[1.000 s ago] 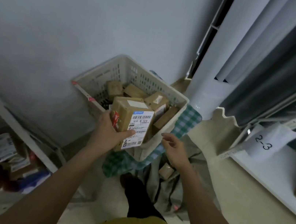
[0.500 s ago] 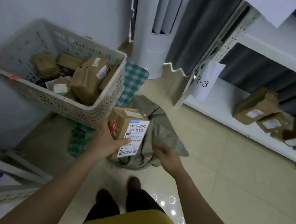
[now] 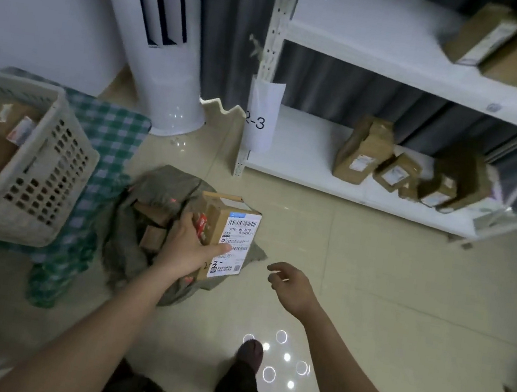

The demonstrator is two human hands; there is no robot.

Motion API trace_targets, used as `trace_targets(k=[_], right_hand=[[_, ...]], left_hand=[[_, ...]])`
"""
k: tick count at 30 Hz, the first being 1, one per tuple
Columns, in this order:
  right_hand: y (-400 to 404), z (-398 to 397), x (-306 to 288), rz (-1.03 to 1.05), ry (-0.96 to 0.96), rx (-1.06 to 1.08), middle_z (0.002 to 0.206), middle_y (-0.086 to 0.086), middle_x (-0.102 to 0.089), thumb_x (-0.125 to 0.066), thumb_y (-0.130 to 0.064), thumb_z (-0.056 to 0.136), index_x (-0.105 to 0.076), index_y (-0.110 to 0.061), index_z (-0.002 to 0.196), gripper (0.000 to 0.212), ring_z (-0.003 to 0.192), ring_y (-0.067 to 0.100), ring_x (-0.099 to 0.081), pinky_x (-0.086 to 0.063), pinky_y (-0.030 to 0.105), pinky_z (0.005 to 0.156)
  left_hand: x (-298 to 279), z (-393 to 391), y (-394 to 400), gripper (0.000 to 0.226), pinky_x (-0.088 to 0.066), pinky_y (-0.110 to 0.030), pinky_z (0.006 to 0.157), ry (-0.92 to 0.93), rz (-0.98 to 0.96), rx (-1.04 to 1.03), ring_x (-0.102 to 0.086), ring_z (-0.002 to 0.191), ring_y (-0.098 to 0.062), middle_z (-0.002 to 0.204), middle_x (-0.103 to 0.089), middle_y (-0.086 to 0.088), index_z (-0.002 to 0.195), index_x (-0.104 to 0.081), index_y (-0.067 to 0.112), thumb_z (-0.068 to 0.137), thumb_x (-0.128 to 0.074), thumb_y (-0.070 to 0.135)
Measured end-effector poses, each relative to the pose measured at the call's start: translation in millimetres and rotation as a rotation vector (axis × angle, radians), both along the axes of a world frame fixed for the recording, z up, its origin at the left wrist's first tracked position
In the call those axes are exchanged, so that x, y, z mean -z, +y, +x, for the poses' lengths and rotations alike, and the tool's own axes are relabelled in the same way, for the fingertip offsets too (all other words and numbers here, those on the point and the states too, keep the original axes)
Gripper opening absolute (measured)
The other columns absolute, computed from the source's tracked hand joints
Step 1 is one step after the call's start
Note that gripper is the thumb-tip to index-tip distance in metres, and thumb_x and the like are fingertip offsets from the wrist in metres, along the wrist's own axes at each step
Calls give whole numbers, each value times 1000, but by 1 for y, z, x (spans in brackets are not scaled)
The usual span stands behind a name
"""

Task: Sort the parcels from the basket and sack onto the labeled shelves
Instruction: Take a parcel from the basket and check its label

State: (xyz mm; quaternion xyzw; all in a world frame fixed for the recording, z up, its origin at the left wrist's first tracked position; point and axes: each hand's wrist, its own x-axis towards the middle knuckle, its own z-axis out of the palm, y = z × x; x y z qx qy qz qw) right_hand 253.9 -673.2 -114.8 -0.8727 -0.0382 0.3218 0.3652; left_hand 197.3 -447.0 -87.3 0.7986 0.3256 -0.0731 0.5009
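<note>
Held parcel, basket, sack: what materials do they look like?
Held parcel: brown corrugated cardboard, matte, with a white printed paper label and tape seams. Basket: rigid off-white moulded plastic, judging by the regular perforated wall. Sack: limp grey-green woven fabric or plastic weave; it creases and slumps, weave unclear.

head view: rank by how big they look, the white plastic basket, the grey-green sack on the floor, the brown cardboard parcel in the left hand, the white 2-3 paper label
1. White plastic basket, cut off by the frame edge
2. Grey-green sack
3. Brown cardboard parcel gripped by the left hand; nearer the camera, so flattered
4. White 2-3 paper label
</note>
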Motion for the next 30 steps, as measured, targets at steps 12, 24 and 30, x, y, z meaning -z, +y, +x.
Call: trace_targets(k=[12,24,30], right_hand=[[-132,162,-13,-53,85,-31,99,4,-61,-52,-13,95,-62,-18,121,28,75,17,-56,-40,9,52],[-155,333,5,-83,210,-98,107,2,-63,-63,-20,91,-52,-16,134,45,92,15,-58,-44,17,67],[-178,410,25,39,404,-117,127,-4,-58,-82,-29,77,-39,-31,138,74,117,12,-56,-50,34,88]], left_hand=[[13,148,-145,85,-37,-27,86,15,-111,44,-47,104,-10,121,-47,5,136,-33,11,72,-83,34],[42,329,-179,91,-48,-39,98,70,-209,93,-54,116,-17,128,-50,1,135,-35,12,65,-85,41],[53,383,-204,57,-54,-31,89,49,-328,189,-62,104,-6,117,-64,11,118,-51,15,72,-83,26]])
